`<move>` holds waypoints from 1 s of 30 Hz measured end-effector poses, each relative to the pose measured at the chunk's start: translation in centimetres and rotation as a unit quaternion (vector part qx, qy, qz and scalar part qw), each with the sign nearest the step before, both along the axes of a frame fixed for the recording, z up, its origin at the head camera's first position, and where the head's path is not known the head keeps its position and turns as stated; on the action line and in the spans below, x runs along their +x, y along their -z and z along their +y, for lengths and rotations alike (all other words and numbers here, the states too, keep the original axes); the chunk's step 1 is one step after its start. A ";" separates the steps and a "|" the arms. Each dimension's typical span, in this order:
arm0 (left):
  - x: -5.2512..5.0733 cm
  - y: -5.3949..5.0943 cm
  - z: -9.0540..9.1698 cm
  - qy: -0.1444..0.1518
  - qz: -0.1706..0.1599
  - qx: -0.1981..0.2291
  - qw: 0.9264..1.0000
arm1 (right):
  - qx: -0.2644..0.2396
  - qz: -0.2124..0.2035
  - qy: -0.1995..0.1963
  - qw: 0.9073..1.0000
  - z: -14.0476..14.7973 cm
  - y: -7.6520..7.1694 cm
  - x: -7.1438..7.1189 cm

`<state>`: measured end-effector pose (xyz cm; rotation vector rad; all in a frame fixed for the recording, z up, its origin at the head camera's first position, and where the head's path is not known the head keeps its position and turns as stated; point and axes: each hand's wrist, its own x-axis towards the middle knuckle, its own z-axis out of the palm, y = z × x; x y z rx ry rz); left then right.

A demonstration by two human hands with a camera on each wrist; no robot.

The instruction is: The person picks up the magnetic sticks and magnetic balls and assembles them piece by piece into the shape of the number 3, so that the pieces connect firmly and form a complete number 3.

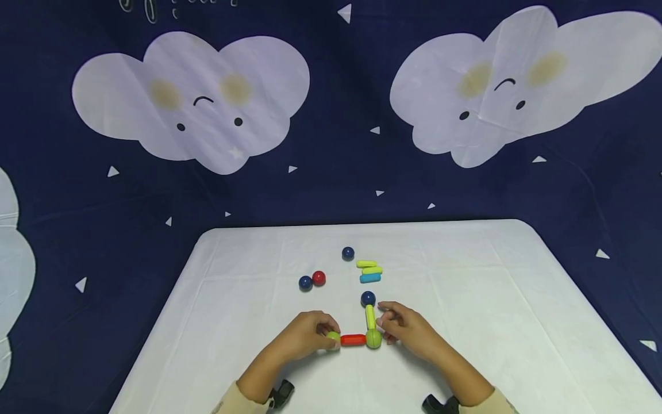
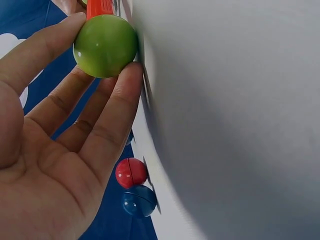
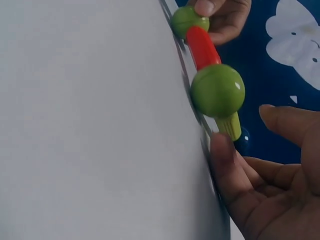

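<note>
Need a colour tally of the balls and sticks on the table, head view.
Dark blue balls: 3
Green balls: 2
Red ball: 1
Yellow-green sticks: 3
Light blue stick: 1
Red stick: 1
Total: 11

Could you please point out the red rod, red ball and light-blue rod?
Red rod [image 1: 353, 340], head view: middle of its length.
Red ball [image 2: 130, 173], left wrist view: visible middle.
Light-blue rod [image 1: 370, 278], head view: middle of its length.

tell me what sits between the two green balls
A red rod lies between the left green ball and the right green ball, as the head view shows; the right wrist view shows it there too.
</note>
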<state>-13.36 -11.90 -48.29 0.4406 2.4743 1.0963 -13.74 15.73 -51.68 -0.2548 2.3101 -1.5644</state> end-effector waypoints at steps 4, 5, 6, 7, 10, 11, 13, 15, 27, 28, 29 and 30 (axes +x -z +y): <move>0.2 0.1 -0.1 -0.003 -0.002 0.005 1.000 | 0.022 0.017 0.030 0.999 0.2 0.0 -0.6; 0.3 0.1 -0.1 -0.004 -0.002 0.007 1.000 | 0.026 0.020 0.037 0.999 0.3 0.0 -0.7; 0.4 0.1 -0.1 -0.005 -0.003 0.008 1.000 | 0.027 0.021 0.046 0.998 0.3 0.0 -0.9; 0.4 0.1 -0.1 -0.007 -0.004 0.010 1.000 | 0.030 0.023 0.054 0.998 0.3 0.0 -1.1; 0.7 0.1 -0.1 -0.012 -0.005 0.011 1.000 | 0.041 0.032 0.078 0.996 0.3 0.0 -1.6; 0.8 0.1 -0.2 -0.014 -0.005 0.011 1.000 | 0.045 0.035 0.084 0.995 0.3 0.0 -1.8; 1.0 0.1 -0.2 -0.016 -0.004 0.012 1.000 | 0.056 0.044 0.091 0.993 0.4 0.0 -2.2; 1.1 0.1 -0.3 -0.016 -0.003 0.016 1.000 | 0.066 0.048 0.095 0.992 0.4 -0.1 -2.7; 1.4 0.4 -0.8 -0.024 -0.013 0.029 0.999 | 0.093 0.073 0.106 0.987 0.0 0.1 -6.3; 1.5 0.5 -0.8 -0.023 -0.013 0.030 0.999 | 0.094 0.074 0.109 0.987 0.0 0.1 -6.6; 1.5 0.5 -0.8 -0.023 -0.014 0.030 0.999 | 0.095 0.076 0.109 0.987 -0.1 0.1 -6.8; 1.5 0.5 -0.8 -0.024 -0.014 0.030 0.999 | 0.096 0.078 0.110 0.986 -0.2 0.2 -7.0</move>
